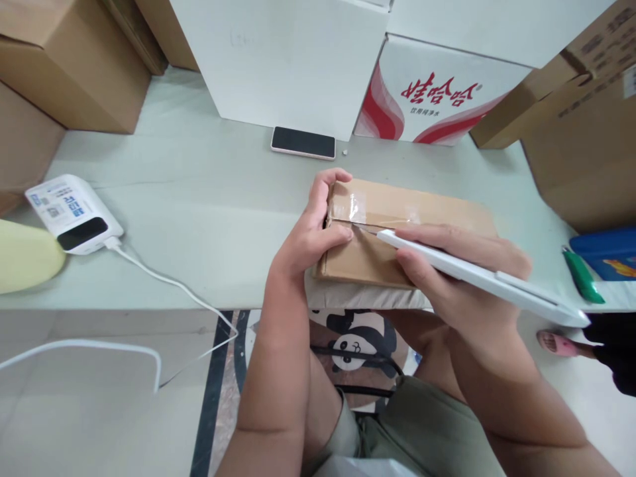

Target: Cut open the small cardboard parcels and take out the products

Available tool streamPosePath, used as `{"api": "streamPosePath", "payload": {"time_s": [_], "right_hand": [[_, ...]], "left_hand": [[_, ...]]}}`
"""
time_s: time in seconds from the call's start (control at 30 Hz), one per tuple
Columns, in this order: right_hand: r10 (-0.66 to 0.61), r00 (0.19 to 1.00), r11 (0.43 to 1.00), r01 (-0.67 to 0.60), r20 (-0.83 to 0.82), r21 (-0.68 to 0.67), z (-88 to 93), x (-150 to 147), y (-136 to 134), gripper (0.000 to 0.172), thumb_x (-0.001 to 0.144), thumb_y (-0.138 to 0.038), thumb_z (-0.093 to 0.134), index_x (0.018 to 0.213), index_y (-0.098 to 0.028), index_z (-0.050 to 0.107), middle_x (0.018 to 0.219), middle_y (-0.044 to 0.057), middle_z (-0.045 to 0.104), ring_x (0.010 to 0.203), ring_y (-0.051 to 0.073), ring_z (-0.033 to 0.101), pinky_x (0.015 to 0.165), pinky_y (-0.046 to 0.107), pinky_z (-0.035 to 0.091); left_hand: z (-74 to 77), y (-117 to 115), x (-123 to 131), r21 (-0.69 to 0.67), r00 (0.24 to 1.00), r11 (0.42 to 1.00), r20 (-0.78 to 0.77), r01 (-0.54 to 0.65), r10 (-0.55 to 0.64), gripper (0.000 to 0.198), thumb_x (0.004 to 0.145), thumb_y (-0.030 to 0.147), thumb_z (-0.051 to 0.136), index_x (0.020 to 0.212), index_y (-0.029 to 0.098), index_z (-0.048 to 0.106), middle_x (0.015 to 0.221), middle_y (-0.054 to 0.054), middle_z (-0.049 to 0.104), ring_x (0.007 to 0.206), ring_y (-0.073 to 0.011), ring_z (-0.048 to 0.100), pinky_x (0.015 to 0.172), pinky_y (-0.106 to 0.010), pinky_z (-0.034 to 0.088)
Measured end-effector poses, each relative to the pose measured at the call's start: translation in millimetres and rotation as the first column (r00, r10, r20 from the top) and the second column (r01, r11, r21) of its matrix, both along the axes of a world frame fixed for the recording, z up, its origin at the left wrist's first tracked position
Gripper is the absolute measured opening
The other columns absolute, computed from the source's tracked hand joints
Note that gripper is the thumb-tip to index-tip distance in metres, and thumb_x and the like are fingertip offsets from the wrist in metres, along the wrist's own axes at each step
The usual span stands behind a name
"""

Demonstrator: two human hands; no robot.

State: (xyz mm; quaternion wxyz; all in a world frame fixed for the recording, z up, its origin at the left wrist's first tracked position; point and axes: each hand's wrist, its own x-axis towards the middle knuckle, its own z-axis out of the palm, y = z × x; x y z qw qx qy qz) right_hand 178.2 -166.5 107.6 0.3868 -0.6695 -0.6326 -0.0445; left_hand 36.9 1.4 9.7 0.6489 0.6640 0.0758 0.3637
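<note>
A brown cardboard box (pixel 437 205) with clear tape (pixel 358 207) over its middle seam lies flat near the table's front edge. My left hand (pixel 318 225) grips the box's left end, its thumb on top beside the seam and its other fingers around the far corner. In my right hand (pixel 462 278) is a white utility knife (pixel 472 275), held at a slant with the handle pointing right and towards me. Its thin blade (pixel 364 228) touches the seam close to my left thumb. The box's underside is hidden.
Behind the box lies a phone (pixel 303 142) against white cartons (pixel 293 59). To the left, a white device (pixel 74 212) trails a cable (pixel 169 281) over the table edge. Brown boxes (pixel 84 73) stand at back left; a green packet (pixel 581 275) and blue case (pixel 609 252) lie right.
</note>
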Motion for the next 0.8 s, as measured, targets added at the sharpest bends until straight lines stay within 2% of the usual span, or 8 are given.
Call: {"api": "streamPosePath", "payload": {"time_s": [0.17, 0.5, 0.67, 0.8], "right_hand": [[0.037, 0.999, 0.999, -0.037, -0.005, 0.006, 2.3, 2.0, -2.9, 0.01, 0.093, -0.029, 0.078, 0.102, -0.03, 0.083, 0.094, 0.002, 0.084, 0.082, 0.021, 0.08, 0.069, 0.031, 0.063], [0.007, 0.994, 0.998, -0.001, -0.113, 0.061, 6.0, 13.6, -12.8, 0.012, 0.09, -0.016, 0.075, 0.094, -0.025, 0.081, 0.085, 0.0, 0.082, 0.073, 0.017, 0.075, 0.062, 0.03, 0.058], [-0.087, 0.982, 0.992, 0.102, -0.167, 0.077, 5.4, 27.3, -22.7, 0.016, 0.087, -0.012, 0.073, 0.088, -0.026, 0.081, 0.082, -0.002, 0.08, 0.07, 0.015, 0.072, 0.06, 0.028, 0.054], [-0.117, 0.969, 0.989, 0.134, -0.218, 0.066, 4.0, 35.0, -28.4, 0.018, 0.085, -0.011, 0.073, 0.086, -0.027, 0.082, 0.083, -0.002, 0.08, 0.073, 0.014, 0.073, 0.065, 0.027, 0.056]], "left_hand": [[0.6, 0.3, 1.1, -0.038, 0.999, 0.999, 0.03, 0.02, -0.019, 0.063, 0.083, 0.039, 0.073, 0.139, 0.036, 0.044, 0.125, -0.004, 0.05, 0.113, -0.0265, 0.055, 0.108, -0.047, 0.047], [1.7, 1.3, 1.4, -0.122, 0.999, 0.992, 0.044, 0.027, -0.022, 0.065, 0.075, 0.026, 0.071, 0.136, 0.035, 0.049, 0.121, -0.005, 0.051, 0.11, -0.0261, 0.056, 0.108, -0.05, 0.049], [2.5, 1.2, 1.8, -0.118, 0.999, 0.993, 0.051, 0.016, -0.01, 0.064, 0.076, 0.025, 0.07, 0.136, 0.034, 0.05, 0.118, -0.005, 0.052, 0.112, -0.0274, 0.059, 0.106, -0.05, 0.053], [2.1, 2.7, 2.8, -0.077, 0.999, 0.997, 0.05, -0.004, 0.008, 0.06, 0.078, 0.029, 0.071, 0.135, 0.033, 0.051, 0.114, -0.005, 0.053, 0.107, -0.0265, 0.062, 0.101, -0.051, 0.057]]}}
